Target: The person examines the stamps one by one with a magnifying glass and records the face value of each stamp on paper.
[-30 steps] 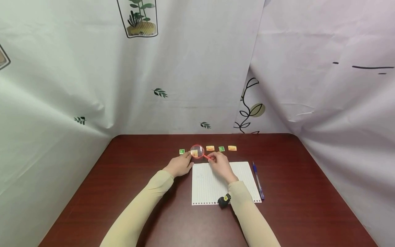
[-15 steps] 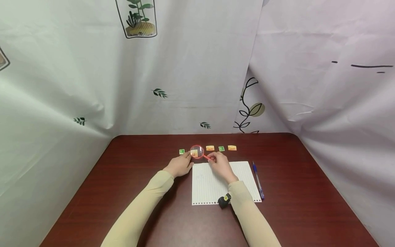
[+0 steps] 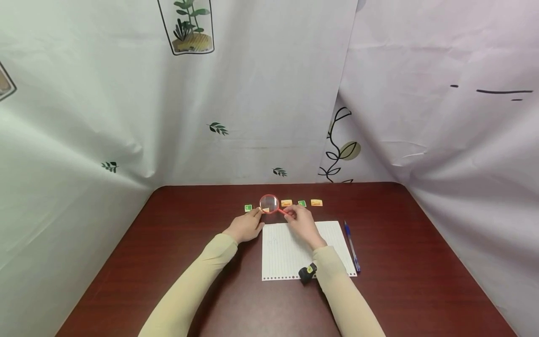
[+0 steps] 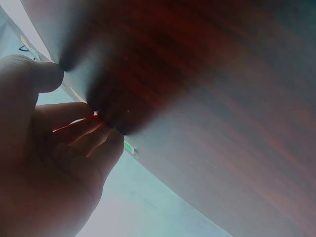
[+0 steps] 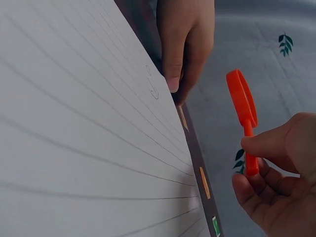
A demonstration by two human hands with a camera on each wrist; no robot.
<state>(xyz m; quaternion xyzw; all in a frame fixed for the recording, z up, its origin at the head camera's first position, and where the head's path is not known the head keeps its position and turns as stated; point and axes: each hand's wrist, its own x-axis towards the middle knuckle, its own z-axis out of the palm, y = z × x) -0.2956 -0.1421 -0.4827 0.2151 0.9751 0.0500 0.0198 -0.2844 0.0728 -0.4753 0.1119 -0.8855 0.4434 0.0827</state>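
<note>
My right hand (image 3: 304,227) pinches the handle of a red magnifying glass (image 3: 269,204) between thumb and fingers. In the right wrist view the magnifying glass (image 5: 242,101) is tilted and held above the table. My left hand (image 3: 244,227) rests on the table with its fingertips down, beside a small orange stamp-like paper (image 3: 265,210). That paper shows partly through the lower edge of the lens. In the left wrist view the left hand's fingers (image 4: 111,148) are gently bent against the table. A small green stamp-like paper (image 3: 248,208) lies just left of the fingertips.
Right of the lens lie an orange paper (image 3: 286,203), a green one (image 3: 302,204) and another orange one (image 3: 316,202). Lined paper (image 3: 282,257) with faint pencil marks lies under the right hand. A blue pen (image 3: 353,245) is at its right. White fabric (image 3: 269,93) hangs behind the table.
The right hand has raised or moved the magnifying glass slightly away from the person, so less of the orange paper shows through its lens. The left hand stays in place.
</note>
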